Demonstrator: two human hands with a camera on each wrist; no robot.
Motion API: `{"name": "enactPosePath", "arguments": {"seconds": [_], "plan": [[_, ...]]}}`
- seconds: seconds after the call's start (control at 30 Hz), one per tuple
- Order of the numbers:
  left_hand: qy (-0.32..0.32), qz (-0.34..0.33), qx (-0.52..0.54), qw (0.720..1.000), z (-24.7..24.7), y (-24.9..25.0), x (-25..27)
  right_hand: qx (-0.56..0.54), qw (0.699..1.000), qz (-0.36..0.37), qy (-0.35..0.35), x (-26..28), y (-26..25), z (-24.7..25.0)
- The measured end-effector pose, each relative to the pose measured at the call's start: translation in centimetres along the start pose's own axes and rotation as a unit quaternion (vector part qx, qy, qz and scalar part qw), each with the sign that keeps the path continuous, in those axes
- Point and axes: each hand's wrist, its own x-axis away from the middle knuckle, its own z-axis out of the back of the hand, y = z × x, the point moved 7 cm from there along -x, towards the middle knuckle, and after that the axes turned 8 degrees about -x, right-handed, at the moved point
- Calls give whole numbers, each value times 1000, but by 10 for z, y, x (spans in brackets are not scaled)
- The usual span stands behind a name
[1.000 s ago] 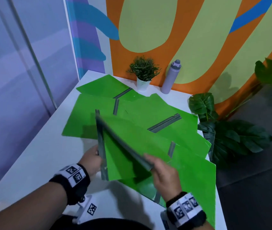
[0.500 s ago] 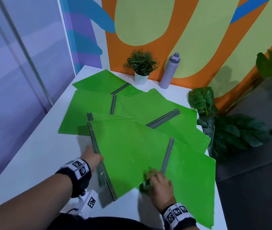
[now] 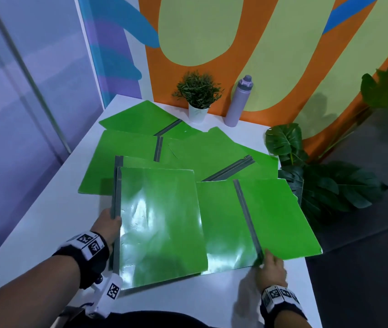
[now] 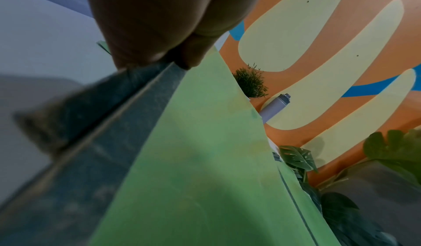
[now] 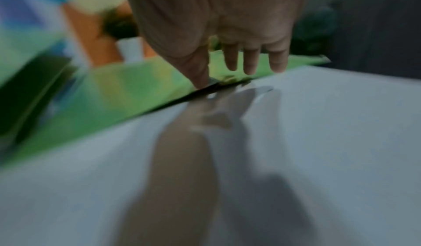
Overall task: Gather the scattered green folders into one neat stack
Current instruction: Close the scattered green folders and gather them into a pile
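Several green folders with grey spines lie spread and overlapping on the white table (image 3: 46, 221). Nearest me, a closed folder (image 3: 159, 221) lies on top of another closed one. My left hand (image 3: 115, 217) pinches their grey spine edge, seen close up in the left wrist view, where the hand (image 4: 159, 59) pinches the folder (image 4: 205, 160). To the right lies an open folder (image 3: 271, 214). My right hand (image 3: 265, 255) touches the near end of its spine with straight fingers (image 5: 202, 80). More open folders (image 3: 207, 155) lie behind.
A small potted plant (image 3: 197, 95) and a purple bottle (image 3: 239, 102) stand at the table's back edge by the painted wall. A large leafy plant (image 3: 318, 185) stands on the floor just past the right edge. The open folder overhangs that edge.
The closed folder, held tilted up by both hands a second ago, now lies flat on the pile. My right hand let it go and moved right to the open folder's spine.
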Motion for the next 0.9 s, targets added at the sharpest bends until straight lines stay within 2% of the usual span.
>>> {"name": "enactPosePath", "arguments": {"seconds": [0.07, 0.13, 0.2, 0.3, 0.37, 0.4, 0.47, 0.53, 0.57, 0.67, 0.77, 0.9], "plan": [[3, -5, 1, 1000, -3, 2, -2, -93, 987, -128, -3, 4, 16, -1], [5, -4, 2, 1000, -4, 3, -3, -242, 948, -208, 0, 2, 24, -8], [3, -3, 2, 1000, -5, 5, -1, -379, 894, -239, 4, 0, 18, -10], [1, -11, 0, 1000, -8, 8, 1, -485, 835, -261, -12, -2, 6, -12], [-1, -14, -6, 1000, -9, 10, 2, -566, 782, -259, -38, -9, -5, -15], [1, -14, -6, 1000, -8, 11, 2, -610, 746, -264, -45, -8, -12, -14], [6, -3, -1, 1000, -3, 11, 2, -661, 683, -305, -61, -9, -21, -15], [13, 8, 6, 1000, 3, 13, 6, -706, 636, -302, -74, -11, -40, -10], [23, 13, 14, 1000, 7, 14, 7, -719, 629, -287, -74, -11, -50, -4], [81, 5, 38, 996, 25, 23, 14, -722, 651, -220, -79, -12, -79, 22], [137, -45, 58, 988, 48, 42, 25, -750, 644, -131, -68, -6, -119, 59], [158, -87, 69, 981, 63, 66, 29, -775, 626, -5, -90, 18, -177, 97]]}}
